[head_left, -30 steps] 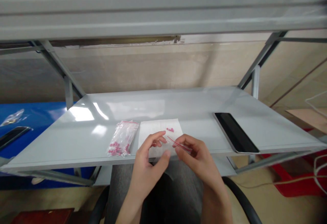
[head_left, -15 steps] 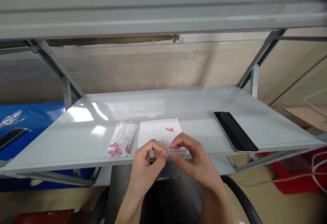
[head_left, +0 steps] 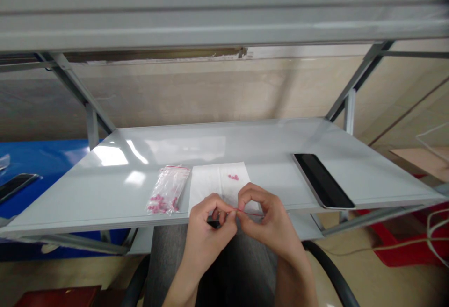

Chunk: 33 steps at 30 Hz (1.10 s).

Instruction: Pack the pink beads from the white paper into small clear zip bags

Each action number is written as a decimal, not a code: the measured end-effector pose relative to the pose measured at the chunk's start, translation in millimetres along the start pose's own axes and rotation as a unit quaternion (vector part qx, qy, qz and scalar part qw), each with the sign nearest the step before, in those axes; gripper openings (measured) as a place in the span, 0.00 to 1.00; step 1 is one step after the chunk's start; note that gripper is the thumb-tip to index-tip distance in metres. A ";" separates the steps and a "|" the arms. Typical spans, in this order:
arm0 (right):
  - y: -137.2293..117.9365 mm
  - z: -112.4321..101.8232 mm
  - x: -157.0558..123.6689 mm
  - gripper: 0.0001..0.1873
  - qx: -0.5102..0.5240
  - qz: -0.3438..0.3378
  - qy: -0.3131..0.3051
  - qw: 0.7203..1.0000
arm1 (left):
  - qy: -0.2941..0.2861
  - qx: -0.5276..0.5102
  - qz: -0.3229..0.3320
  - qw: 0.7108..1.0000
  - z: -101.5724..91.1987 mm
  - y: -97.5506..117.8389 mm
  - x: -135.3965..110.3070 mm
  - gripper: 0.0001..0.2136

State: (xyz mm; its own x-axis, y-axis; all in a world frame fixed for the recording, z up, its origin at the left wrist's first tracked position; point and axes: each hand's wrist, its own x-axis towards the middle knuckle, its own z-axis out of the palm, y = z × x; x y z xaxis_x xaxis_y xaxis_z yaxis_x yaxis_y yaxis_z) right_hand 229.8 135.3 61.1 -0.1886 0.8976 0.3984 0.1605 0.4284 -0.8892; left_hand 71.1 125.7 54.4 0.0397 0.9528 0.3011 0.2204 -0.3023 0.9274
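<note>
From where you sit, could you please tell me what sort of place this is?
Probably an indoor workroom: a grey worktable with metal struts, a blue table beside it, and a clear bag of pink pieces on the worktable.

Red-edged plastic bag (head_left: 251,213), edge nearly level, mostly hidden

Place: small workshop or workroom
Bench (head_left: 259,143): grey top, metal struts (head_left: 75,82), grey shelf (head_left: 224,26) overhead
Bench goods: plastic bag (head_left: 173,178) of pink bits
Wall (head_left: 196,92): plain, beige
Left: blue table (head_left: 38,157)
Right: loose cables (head_left: 430,234); red piece (head_left: 396,246), perhaps a stool, partly hidden
Seat: black chair arm (head_left: 331,268)
</note>
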 end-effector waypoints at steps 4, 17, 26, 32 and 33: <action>0.4 -1.1 1.0 0.08 0.006 0.006 0.004 1.000 | 0.006 -0.022 -0.009 1.000 -1.0 -2.4 -2.1 0.07; 7.2 -5.4 1.9 0.06 0.032 0.010 0.000 0.999 | 0.024 -0.042 -0.015 0.999 -3.2 -3.7 -1.4 0.09; 9.1 -7.0 1.4 0.05 0.004 0.018 0.010 1.000 | -0.018 -0.043 -0.003 0.999 -2.9 -7.2 -0.9 0.04; 8.1 -10.4 -0.2 0.05 0.002 0.026 -0.014 1.000 | -0.045 0.004 0.032 0.998 -4.7 -5.4 2.7 0.05; 8.9 -11.3 -0.4 0.04 0.005 0.030 -0.018 0.999 | -0.039 0.006 0.034 0.999 -5.2 -5.2 3.0 0.06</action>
State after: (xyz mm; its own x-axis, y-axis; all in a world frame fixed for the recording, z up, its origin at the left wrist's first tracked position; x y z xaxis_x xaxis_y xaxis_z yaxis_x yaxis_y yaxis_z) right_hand 242.2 140.0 55.6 -0.2133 0.9175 0.3357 0.1633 0.3723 -0.9137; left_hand 65.0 129.9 51.6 0.1313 0.9299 0.3436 0.2268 -0.3655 0.9027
